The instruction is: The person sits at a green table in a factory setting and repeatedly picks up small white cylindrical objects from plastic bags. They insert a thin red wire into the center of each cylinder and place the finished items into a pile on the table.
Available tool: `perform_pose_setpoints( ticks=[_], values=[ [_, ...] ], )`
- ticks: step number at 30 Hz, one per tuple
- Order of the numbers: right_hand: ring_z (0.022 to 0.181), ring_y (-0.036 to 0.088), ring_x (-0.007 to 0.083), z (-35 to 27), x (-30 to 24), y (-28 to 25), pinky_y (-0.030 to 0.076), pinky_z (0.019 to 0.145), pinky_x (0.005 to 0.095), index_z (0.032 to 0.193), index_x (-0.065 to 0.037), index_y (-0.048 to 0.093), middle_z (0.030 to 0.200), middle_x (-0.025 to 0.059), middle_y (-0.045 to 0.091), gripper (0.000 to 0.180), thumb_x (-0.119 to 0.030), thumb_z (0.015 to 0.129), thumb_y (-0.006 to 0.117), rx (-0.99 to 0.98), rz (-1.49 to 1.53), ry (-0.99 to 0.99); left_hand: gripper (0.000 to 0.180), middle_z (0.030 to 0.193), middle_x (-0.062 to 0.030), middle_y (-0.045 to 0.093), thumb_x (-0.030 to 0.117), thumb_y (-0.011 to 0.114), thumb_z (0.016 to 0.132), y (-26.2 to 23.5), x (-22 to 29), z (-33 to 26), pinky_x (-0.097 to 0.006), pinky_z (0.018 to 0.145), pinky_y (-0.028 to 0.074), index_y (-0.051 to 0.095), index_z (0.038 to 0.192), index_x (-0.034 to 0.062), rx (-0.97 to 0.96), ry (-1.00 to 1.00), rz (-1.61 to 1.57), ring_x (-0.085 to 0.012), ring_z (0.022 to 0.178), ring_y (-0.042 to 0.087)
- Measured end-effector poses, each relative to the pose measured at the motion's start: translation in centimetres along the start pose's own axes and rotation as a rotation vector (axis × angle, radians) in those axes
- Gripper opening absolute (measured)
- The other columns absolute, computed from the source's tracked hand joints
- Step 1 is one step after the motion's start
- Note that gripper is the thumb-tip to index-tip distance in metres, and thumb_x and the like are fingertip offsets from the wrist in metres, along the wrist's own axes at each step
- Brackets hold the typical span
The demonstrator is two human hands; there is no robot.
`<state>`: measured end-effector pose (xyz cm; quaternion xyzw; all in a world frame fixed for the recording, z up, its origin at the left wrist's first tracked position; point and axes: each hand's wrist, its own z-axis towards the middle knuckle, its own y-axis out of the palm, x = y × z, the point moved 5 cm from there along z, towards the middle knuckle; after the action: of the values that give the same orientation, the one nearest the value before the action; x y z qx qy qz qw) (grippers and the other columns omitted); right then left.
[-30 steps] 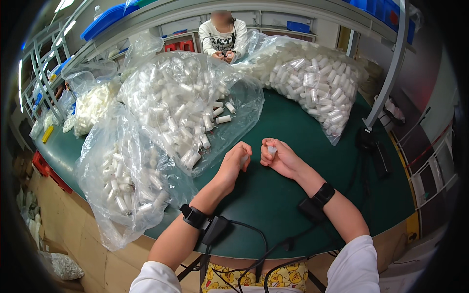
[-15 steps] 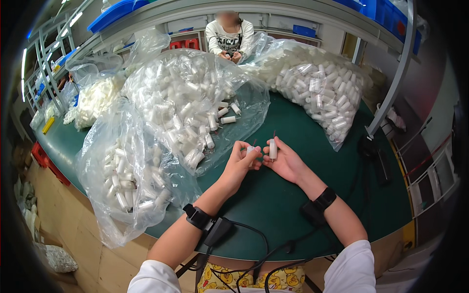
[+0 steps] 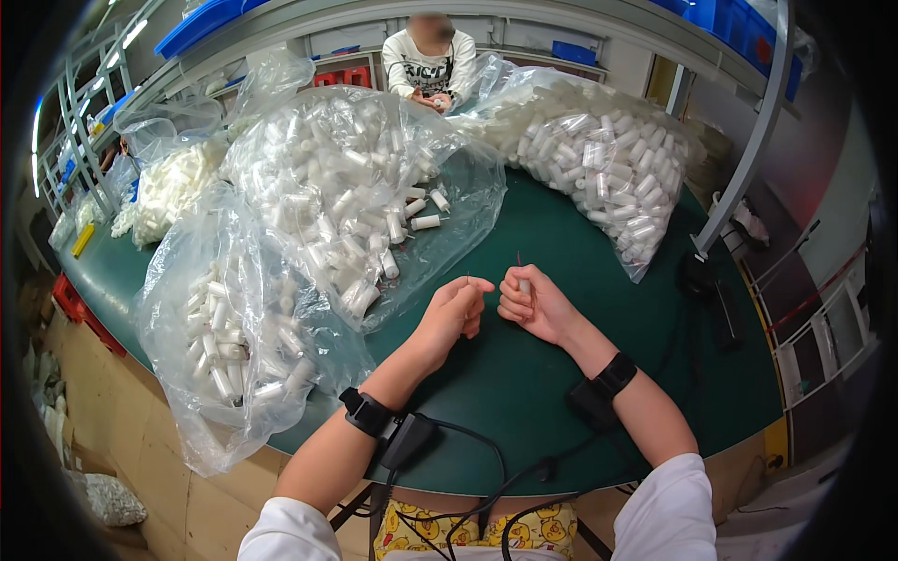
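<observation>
My right hand point(image 3: 535, 305) is closed around a small white plastic tube point(image 3: 525, 288), and a thin red wire point(image 3: 520, 262) sticks up out of the fist. My left hand point(image 3: 456, 312) hovers just to its left, a small gap apart. Its fingers are curled with thumb and forefinger pinched, and I see nothing in them. Both hands are over the green table point(image 3: 524, 374), right by the open mouth of a clear bag of white tubes point(image 3: 346, 187). A few loose tubes point(image 3: 423, 222) lie on the plastic in front of that bag. Black bands with cables sit on both wrists.
A second bag of white tubes point(image 3: 599, 159) lies at the back right and a third point(image 3: 229, 327) hangs over the near left edge. A co-worker point(image 3: 430, 65) sits across the table. A black stand point(image 3: 702, 276) with a grey post is at right. Blue bins point(image 3: 201, 28) sit on the shelf.
My hands have drawn slightly apart. The white pieces held between both sets of fingertips are now mostly hidden, with the tube enclosed in my right fist and the wire pointing up.
</observation>
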<state>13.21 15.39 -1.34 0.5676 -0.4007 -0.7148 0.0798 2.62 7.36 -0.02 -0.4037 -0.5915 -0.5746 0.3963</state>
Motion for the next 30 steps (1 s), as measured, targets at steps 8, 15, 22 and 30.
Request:
perform_pose_setpoints(
  ticks=[8, 15, 22, 30],
  values=[
    [0.037, 0.026, 0.0057, -0.4, -0.3, 0.9, 0.027, 0.041, 0.0212, 0.085, -0.004, 0.048, 0.05, -0.0033, 0.031, 0.014, -0.015, 0.088, 0.042, 0.086, -0.105, 0.018, 0.014, 0.061, 0.004, 0.033, 0.011, 0.042, 0.082, -0.3, 0.6, -0.3, -0.022, 0.045, 0.028, 0.043, 0.095, 0.005, 0.101, 0.029, 0.041, -0.0064, 0.047, 0.029],
    [0.034, 0.023, 0.0053, -0.4, -0.3, 0.6, 0.025, 0.039, 0.0214, 0.076, -0.006, 0.048, 0.045, -0.0052, 0.028, 0.018, -0.017, 0.088, 0.041, 0.11, -0.035, -0.021, 0.015, 0.057, 0.0038, 0.032, 0.019, 0.05, 0.086, 0.4, 0.4, -0.3, -0.023, 0.043, 0.028, 0.04, 0.089, 0.0083, 0.154, -0.011, 0.012, -0.0073, 0.044, 0.029],
    [0.032, 0.02, 0.0054, -0.4, -0.3, 0.9, 0.023, 0.036, 0.0221, 0.077, -0.005, 0.05, 0.041, -0.006, 0.025, 0.019, -0.016, 0.087, 0.038, 0.083, -0.07, 0.042, 0.016, 0.056, 0.0044, 0.032, 0.017, 0.049, 0.086, 0.3, 0.2, -0.5, -0.022, 0.04, 0.026, 0.043, 0.095, 0.006, 0.096, -0.045, 0.014, -0.006, 0.042, 0.027],
    [0.032, 0.021, 0.0057, -0.4, -0.2, 0.9, 0.023, 0.035, 0.0225, 0.088, -0.002, 0.052, 0.042, -0.0056, 0.025, 0.019, -0.012, 0.086, 0.036, 0.1, -0.156, 0.056, 0.019, 0.056, 0.0051, 0.032, 0.01, 0.044, 0.083, 0.3, 0.3, -0.6, -0.022, 0.039, 0.026, 0.043, 0.101, 0.004, 0.056, 0.007, 0.129, -0.005, 0.043, 0.027]
  ],
)
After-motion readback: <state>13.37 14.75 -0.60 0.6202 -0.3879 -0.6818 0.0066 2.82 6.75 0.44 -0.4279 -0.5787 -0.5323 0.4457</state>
